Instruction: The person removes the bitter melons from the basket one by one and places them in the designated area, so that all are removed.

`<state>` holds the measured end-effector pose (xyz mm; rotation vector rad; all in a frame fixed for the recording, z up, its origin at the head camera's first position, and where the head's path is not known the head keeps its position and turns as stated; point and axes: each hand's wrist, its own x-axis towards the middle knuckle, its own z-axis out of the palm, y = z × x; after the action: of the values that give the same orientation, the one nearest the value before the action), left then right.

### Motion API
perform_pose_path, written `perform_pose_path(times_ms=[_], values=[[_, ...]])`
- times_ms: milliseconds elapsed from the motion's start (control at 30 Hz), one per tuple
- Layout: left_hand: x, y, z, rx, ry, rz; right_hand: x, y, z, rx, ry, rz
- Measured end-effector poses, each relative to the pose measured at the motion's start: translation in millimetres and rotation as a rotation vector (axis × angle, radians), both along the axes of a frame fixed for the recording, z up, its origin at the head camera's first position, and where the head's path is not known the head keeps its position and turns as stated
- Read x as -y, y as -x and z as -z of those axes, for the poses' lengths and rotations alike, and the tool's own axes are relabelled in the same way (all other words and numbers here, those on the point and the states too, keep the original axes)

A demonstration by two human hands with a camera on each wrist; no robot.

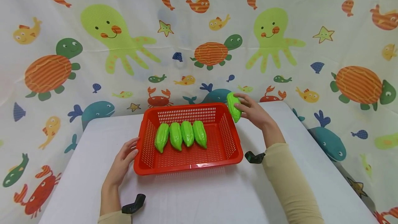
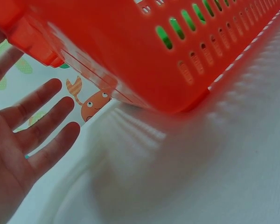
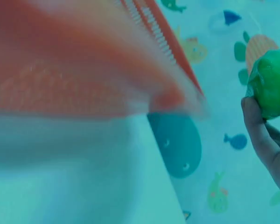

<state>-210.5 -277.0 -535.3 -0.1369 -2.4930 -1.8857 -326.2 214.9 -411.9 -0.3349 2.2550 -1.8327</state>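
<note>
My right hand (image 1: pixel 252 111) grips a glossy green ridged fruit (image 1: pixel 234 107), held upright near the back right corner of the red basket (image 1: pixel 190 169). In the right wrist view the thumb presses against the side of this green fruit (image 3: pixel 271 84), whose far side is cut off by the frame. Several similar green fruits (image 1: pixel 175 136) lie in a row inside the basket, in its left and middle part. My left hand (image 1: pixel 122 161) is at the basket's left rim, fingertips right at its edge. Three of its fingers (image 2: pixel 45 116) extend loosely apart in the left wrist view.
The basket, with slotted walls, stands on a white-covered table (image 1: pixel 186 199). Behind the table hangs a curtain (image 1: pixel 192 16) printed with sea animals. Black wrist-worn pieces (image 1: pixel 134 204) show at both cuffs. Inside the basket, bare floor shows right of the fruits.
</note>
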Motion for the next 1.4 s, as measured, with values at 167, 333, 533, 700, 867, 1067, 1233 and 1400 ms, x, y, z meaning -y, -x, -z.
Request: perform_pose_path(times_ms=[167, 333, 533, 700, 867, 1067, 1233, 1400], values=[[-0.3, 0.2, -0.6, -0.002, -0.002, 0.000, -14.3, 3.5, 12.2, 0.001, -0.034, 0.023], [-0.3, 0.1, 0.0, -0.005, -0.006, 0.003, -26.4, 5.5, 27.7, 0.029, -0.049, 0.058], [-0.2, -0.2, 0.1, 0.002, 0.001, 0.003, -36.9, 7.5, 44.2, 0.074, -0.033, 0.088], [-0.1, -0.5, 0.1, 0.002, 0.009, 0.004, -41.6, 9.8, 53.5, 0.076, -0.052, 0.089], [0.5, 0.0, -0.2, -0.004, 0.010, 0.014, -41.6, 5.2, 52.3, 0.112, -0.054, 0.084], [0.8, 1.4, -2.1, -0.006, -0.002, 0.017, -46.6, 5.7, 62.8, 0.160, -0.112, 0.104], [0.0, 0.6, -1.6, -0.004, 0.000, 0.018, -53.9, 9.7, 83.3, 0.192, -0.107, 0.129], [-1.6, -1.6, -2.9, -0.008, -0.005, 0.020, -54.7, 9.2, 87.0, 0.209, -0.114, 0.118]])
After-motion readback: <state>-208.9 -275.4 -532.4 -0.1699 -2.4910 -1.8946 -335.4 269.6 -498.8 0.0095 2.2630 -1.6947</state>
